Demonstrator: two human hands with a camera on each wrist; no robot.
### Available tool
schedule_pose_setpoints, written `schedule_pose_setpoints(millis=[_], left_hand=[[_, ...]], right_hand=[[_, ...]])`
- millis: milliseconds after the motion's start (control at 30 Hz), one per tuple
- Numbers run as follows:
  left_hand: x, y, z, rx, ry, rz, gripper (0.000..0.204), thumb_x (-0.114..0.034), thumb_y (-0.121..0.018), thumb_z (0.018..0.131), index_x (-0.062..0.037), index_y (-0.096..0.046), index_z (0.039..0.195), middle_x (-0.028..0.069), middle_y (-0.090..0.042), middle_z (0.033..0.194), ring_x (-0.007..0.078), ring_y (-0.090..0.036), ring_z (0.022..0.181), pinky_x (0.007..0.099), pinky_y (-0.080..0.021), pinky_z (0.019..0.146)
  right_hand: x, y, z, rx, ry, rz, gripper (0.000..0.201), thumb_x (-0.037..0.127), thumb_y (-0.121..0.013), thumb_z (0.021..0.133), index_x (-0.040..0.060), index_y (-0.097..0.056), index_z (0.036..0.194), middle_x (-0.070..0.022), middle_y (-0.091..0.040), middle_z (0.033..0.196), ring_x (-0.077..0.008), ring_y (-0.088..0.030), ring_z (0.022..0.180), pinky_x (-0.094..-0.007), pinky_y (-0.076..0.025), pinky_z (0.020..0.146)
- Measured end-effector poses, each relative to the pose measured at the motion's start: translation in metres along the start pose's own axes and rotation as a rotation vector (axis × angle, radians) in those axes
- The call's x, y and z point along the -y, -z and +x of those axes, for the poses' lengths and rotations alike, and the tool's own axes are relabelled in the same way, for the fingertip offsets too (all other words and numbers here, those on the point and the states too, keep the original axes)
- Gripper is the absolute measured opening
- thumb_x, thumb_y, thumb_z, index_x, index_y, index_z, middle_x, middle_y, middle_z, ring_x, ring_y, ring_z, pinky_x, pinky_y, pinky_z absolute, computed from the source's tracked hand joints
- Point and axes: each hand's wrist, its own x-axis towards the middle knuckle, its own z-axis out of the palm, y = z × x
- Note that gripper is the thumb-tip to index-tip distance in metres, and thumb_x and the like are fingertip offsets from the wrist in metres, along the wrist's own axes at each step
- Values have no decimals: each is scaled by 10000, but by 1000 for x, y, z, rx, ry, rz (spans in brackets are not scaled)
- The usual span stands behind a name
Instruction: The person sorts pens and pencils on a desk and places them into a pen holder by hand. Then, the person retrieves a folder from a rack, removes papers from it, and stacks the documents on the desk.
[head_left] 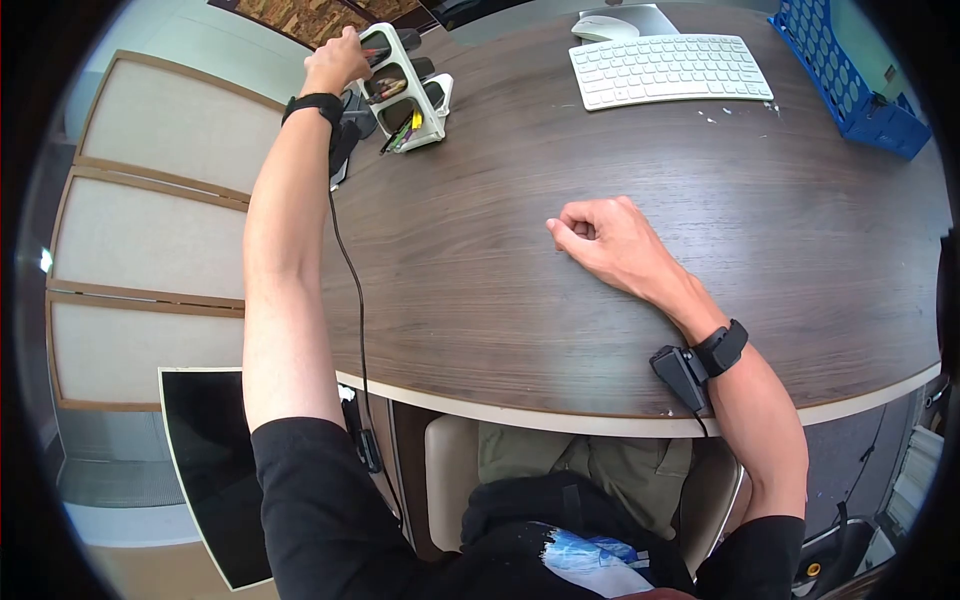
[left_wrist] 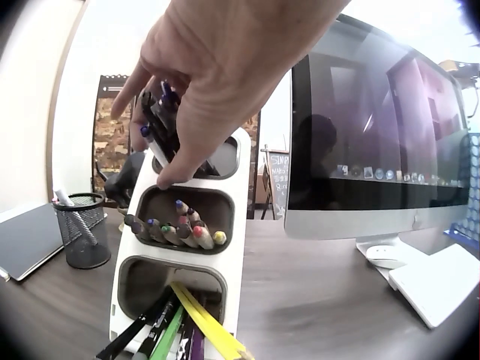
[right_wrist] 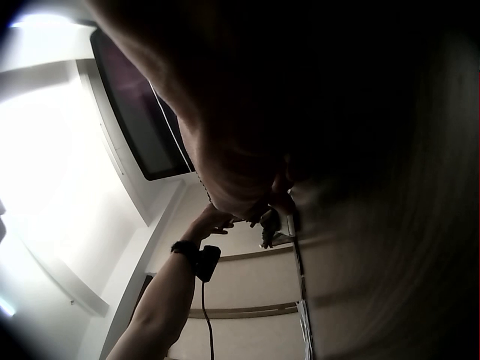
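A white pen organizer (head_left: 433, 122) with three compartments stands at the desk's far left. My left hand (head_left: 338, 66) is at its farthest compartment, with thumb and fingers curled round several pens (left_wrist: 161, 124) there; the palm hides part of them. Colored pencils (left_wrist: 196, 231) fill the middle compartment. Nearest the left wrist camera, yellow, green and black pens and pencils (left_wrist: 169, 334) lean out of the third compartment. My right hand (head_left: 612, 243) rests on the desk, loosely curled and holding nothing.
A white keyboard (head_left: 670, 72) and mouse (head_left: 606, 28) lie at the back, before a monitor (left_wrist: 367, 127). A blue basket (head_left: 880, 120) stands at the far right. Beside the organizer is a black mesh cup (left_wrist: 84, 240). A cable (head_left: 352, 270) runs along the left arm.
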Motion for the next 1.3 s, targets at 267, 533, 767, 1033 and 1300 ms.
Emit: schedule_pose_setpoints(millis=[267, 533, 767, 1033, 1300], left_hand=[[26, 8, -22, 190, 44, -557, 967, -442, -991, 754, 62, -490, 1410, 188, -775, 1071, 266, -813, 920, 440, -688, 776], [28, -14, -21, -59, 113, -1126, 846, -377, -1002, 814, 197, -576, 1268, 208, -704, 1096, 243, -802, 854, 319, -699, 694], [16, -31, -15, -165, 185, -931, 1041, -758, -717, 915, 123, -518, 1431, 298, -698, 1251, 360, -800, 956, 392, -693, 707], [9, -47, -12, -337, 345, -854, 955, -801, -504, 980, -7, -538, 1510, 375, -511, 1505, 523, -487, 1428, 590, -389, 1201], [24, -69, 34, -577, 486, -980, 849, -664, -539, 988, 20, -578, 1489, 424, -446, 1535, 507, -365, 1489, 550, -256, 1277]], right_hand=[[6, -3, 0, 4, -1, -13, 424, 305, -665, 1027, -74, -745, 854, -178, -640, 632, -254, -548, 545, -431, -465, 586], [4, -10, 1, -6, -3, -10, 422, 302, -664, 1020, -68, -747, 836, -145, -623, 604, -230, -539, 538, -425, -461, 578], [2, -15, 4, -17, 12, -25, 398, 291, -658, 1017, -52, -769, 848, -128, -623, 588, -216, -546, 524, -409, -477, 580], [7, -19, 3, -39, 7, -39, 412, 289, -650, 1014, -39, -738, 780, -125, -608, 562, -227, -525, 508, -408, -478, 582], [7, -21, 5, -41, 26, -35, 421, 284, -644, 1004, -27, -696, 725, -127, -567, 532, -239, -507, 499, -417, -472, 584]])
